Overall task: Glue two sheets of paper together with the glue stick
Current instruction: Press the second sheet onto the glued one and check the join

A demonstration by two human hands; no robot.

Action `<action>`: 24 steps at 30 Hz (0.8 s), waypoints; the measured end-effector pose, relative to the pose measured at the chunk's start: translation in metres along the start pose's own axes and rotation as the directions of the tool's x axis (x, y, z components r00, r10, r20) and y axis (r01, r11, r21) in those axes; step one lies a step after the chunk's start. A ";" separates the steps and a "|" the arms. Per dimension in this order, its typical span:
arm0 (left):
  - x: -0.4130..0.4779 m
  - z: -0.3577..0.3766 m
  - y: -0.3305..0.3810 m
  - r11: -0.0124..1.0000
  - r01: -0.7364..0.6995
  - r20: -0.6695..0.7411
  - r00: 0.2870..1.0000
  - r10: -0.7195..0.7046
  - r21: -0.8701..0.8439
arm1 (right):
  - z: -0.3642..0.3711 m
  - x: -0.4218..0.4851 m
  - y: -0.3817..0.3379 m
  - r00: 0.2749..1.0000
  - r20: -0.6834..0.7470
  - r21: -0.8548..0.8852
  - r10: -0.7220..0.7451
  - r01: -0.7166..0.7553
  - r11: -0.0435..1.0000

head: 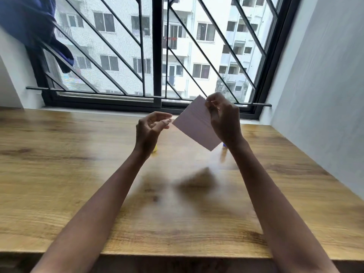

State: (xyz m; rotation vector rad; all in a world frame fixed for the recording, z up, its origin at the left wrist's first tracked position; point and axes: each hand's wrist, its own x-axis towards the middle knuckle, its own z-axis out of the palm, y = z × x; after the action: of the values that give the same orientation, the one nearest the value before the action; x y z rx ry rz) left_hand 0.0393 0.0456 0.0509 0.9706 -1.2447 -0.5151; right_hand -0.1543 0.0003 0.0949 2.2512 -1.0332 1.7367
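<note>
A pale pinkish paper sheet (195, 124) hangs tilted in the air above the wooden table (78, 174). My right hand (222, 117) pinches its upper right corner. My left hand (151, 129) is just left of the sheet's left corner, fingers curled and apart, holding nothing. Whether the paper is one sheet or two pressed together cannot be told. A yellow object (155, 149) peeks out on the table behind my left wrist. A small blue and yellow object (224, 146), perhaps the glue stick, shows beside my right wrist. Both are mostly hidden.
A barred window (157, 56) runs along the table's far edge. A grey wall (325, 85) bounds the right side. Dark blue cloth (29, 22) hangs at the upper left. The table's front edge lies near the bottom of the view.
</note>
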 end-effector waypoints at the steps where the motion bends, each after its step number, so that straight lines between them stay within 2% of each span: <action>1: 0.000 0.000 0.002 0.999 -0.041 0.024 0.999 0.040 0.033 | 0.000 0.001 0.000 0.997 0.018 -0.055 -0.074 0.075 0.996; 5: -0.002 0.005 0.009 0.968 -0.191 0.115 0.978 0.174 0.161 | 0.003 -0.001 -0.006 0.947 0.225 -0.160 -0.227 0.266 0.951; 10: -0.006 0.016 0.005 0.947 -0.210 0.022 0.977 0.211 0.243 | 0.011 -0.010 -0.010 0.889 0.375 -0.175 -0.261 0.344 0.922; 17: -0.007 0.017 0.000 0.954 -0.157 -0.066 0.982 0.179 0.255 | 0.021 -0.015 -0.013 0.868 0.461 -0.106 -0.186 0.262 0.959; 24: -0.006 0.015 -0.001 0.978 -0.085 -0.144 0.983 0.114 0.193 | 0.007 -0.011 -0.005 0.896 0.432 -0.055 -0.100 0.137 0.989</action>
State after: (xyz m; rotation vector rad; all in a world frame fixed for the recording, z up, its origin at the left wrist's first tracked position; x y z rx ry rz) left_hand 0.0236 0.0448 0.0470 1.0777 -1.2097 -0.2428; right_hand -0.1470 0.0061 0.0846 2.6431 -0.9860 1.1477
